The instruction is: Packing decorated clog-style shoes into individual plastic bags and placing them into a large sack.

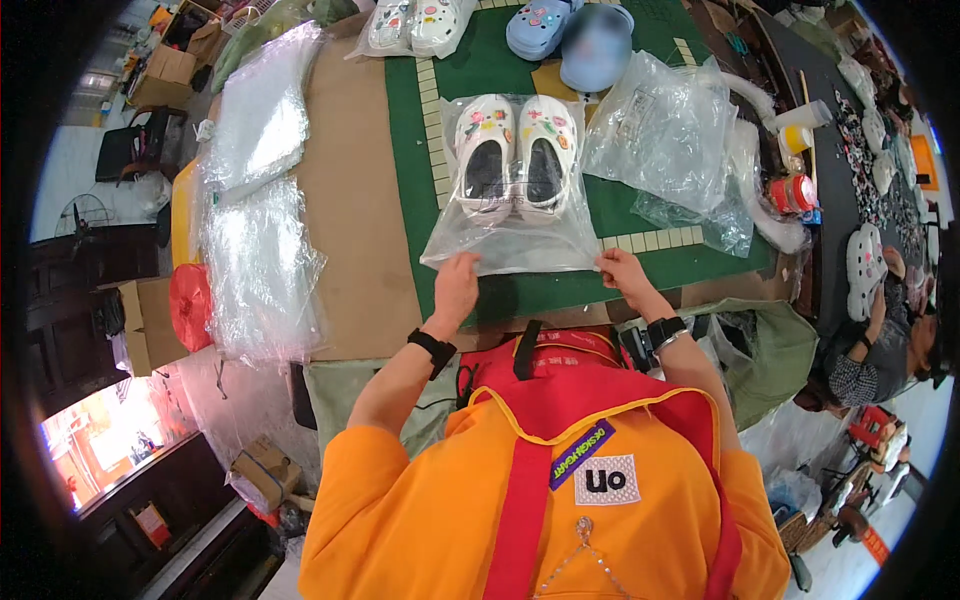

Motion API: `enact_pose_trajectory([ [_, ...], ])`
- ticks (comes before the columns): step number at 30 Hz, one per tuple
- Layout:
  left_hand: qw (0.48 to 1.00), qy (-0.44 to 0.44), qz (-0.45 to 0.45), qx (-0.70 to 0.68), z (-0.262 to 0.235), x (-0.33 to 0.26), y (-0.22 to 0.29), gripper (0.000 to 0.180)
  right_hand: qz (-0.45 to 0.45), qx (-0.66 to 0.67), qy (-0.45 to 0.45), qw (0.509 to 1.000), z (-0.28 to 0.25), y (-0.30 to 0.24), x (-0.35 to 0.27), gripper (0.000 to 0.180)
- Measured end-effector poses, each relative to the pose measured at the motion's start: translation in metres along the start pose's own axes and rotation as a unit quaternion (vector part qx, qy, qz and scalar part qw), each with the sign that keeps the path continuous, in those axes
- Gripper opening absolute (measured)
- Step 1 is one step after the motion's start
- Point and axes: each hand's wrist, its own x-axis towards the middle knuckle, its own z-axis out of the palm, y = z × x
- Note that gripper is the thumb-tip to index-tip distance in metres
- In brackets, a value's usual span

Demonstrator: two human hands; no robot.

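A pair of white clogs (541,135) with colourful charms lies side by side inside a clear plastic bag (520,255) on the green mat. The bag's near edge faces me and spreads wide. At that edge's left part, my left hand (457,290) pinches the plastic between closed fingers. My right hand (627,277) grips the right corner of the same edge. Between the hands the plastic looks fairly flat, and I cannot tell whether its mouth is sealed. Just right of the bag lie loose clear bags (665,130).
Blue clogs (538,28) and another bagged white pair (436,25) sit at the far side. Stacked clear bags (262,110) cover the table's left. At right stand a red-lidded jar (792,194) and a yellow cup (796,139). Another person (875,350) holds a white clog (865,270).
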Motion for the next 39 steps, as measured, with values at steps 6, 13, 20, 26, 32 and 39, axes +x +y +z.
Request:
enact_pose_trajectory([
  [6, 0.934, -0.276, -0.097, -0.206, 0.050, 0.013, 0.068, 0.028, 0.006, -0.007, -0.012, 1.000, 0.019, -0.008, -0.009, 0.022],
  [13, 0.670, -0.412, -0.362, -0.500, 0.067, 0.023, 0.103, 0.048, -0.037, -0.069, -0.026, 0.997, 0.045, -0.007, -0.010, 0.019],
  [20, 0.738, -0.231, -0.398, -0.493, 0.065, 0.015, 0.104, 0.039, -0.094, -0.125, -0.004, 0.988, 0.057, -0.002, -0.007, 0.017],
  [26, 0.790, -0.109, -0.373, -0.474, 0.077, 0.008, 0.090, 0.033, -0.090, -0.130, -0.010, 0.987, 0.055, -0.001, -0.009, 0.020],
  [32, 0.747, 0.093, -0.441, -0.489, 0.026, 0.026, 0.035, 0.030, -0.066, -0.094, -0.038, 0.993, 0.031, -0.009, -0.023, 0.019],
  [39, 0.705, 0.296, -0.404, -0.501, -0.057, 0.033, -0.084, 0.024, -0.039, -0.092, -0.078, 0.992, 0.019, -0.002, -0.027, 0.020],
])
